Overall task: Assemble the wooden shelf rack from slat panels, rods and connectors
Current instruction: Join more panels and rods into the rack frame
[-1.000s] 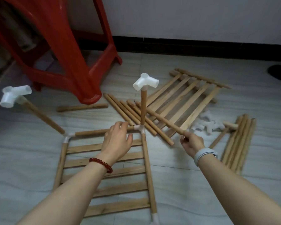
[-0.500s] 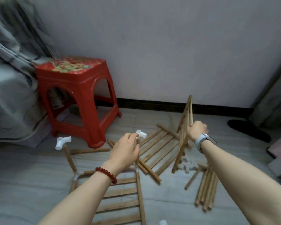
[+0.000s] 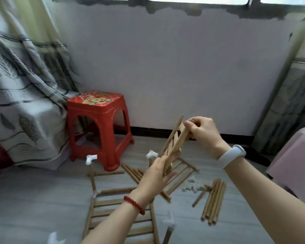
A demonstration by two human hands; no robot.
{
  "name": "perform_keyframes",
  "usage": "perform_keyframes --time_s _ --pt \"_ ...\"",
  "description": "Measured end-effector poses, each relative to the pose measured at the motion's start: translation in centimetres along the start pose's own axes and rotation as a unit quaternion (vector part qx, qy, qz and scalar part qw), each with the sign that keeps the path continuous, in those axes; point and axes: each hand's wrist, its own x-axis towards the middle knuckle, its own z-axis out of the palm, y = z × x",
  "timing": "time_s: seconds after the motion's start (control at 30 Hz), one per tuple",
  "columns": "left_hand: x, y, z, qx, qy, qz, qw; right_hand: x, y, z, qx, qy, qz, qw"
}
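While we hold the slat panel [image 3: 174,143] tilted in the air, right hand [image 3: 203,132] pinching its top, left hand [image 3: 156,178] gripping its lower end, risk is swinging it into the upright rod [image 3: 150,162] below, popping its connector [image 3: 151,154].

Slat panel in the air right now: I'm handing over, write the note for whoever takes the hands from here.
Right hand: grip on the top end of the lifted slat panel.
Left hand: holds its lower end; panel is tilted, off the floor.
Done: base panel lies on the floor with white connectors on upright rods at its corners.
Spare: another panel flat on the floor, rod bundle on the right, loose connectors beside it.
Left: seat the lifted panel onto the uprights, then build up.
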Motion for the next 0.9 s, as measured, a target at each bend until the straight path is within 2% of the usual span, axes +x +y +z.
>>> perform_keyframes --time_s 0.13,0.2,0.23,0.3,0.37,0.43,0.5,0.57,0.63,0.7,0.8,0.9 --pt "-2.9 0.6 -4.1 0.007 0.099 -0.007 0.995 -2.7 -2.4 1.3 0.133 -0.012 -0.016 0.991" --pt "-4.0 0.9 -6.4 0.04 0.141 -0.012 0.989 -3.5 -3.1 2.0 0.164 -0.014 -0.016 0.986" --pt "-4.5 1.0 -7.4 0.063 0.158 -0.008 0.985 -3.7 -3.4 2.3 0.128 -0.005 -0.028 0.991" --pt "-5.6 1.2 -9.2 0.127 0.186 0.02 0.974 -4.1 -4.0 2.7 -0.053 0.022 -0.108 0.993" --pt "-6.7 1.6 -10.6 0.233 0.184 0.088 0.951 -4.9 -5.1 3.3 -0.23 0.008 -0.228 0.946" --pt "-7.5 2.0 -11.7 0.338 0.182 0.148 0.912 -5.9 -6.4 4.1 -0.318 -0.097 -0.276 0.902" --pt "-7.9 2.0 -12.9 0.358 0.191 0.163 0.899 -6.7 -7.1 5.4 -0.394 -0.211 -0.255 0.858" --pt "-8.2 2.0 -14.0 0.367 0.204 0.172 0.891 -7.4 -7.0 6.9 -0.463 -0.236 -0.282 0.806" --pt "-8.6 1.8 -14.8 0.402 0.198 0.206 0.87 -8.0 -6.3 8.3 -0.488 -0.217 -0.316 0.784" --pt "-8.9 1.5 -15.4 0.435 0.192 0.234 0.848 -8.3 -5.6 9.6 -0.47 -0.222 -0.316 0.794" --pt "-9.8 0.5 -15.8 0.451 0.213 0.239 0.833 -9.1 -4.4 11.2 -0.419 -0.21 -0.314 0.826" --pt "-10.8 -1.0 -15.0 0.46 0.228 0.232 0.826 -9.9 -2.6 12.6 -0.427 -0.198 -0.34 0.814"
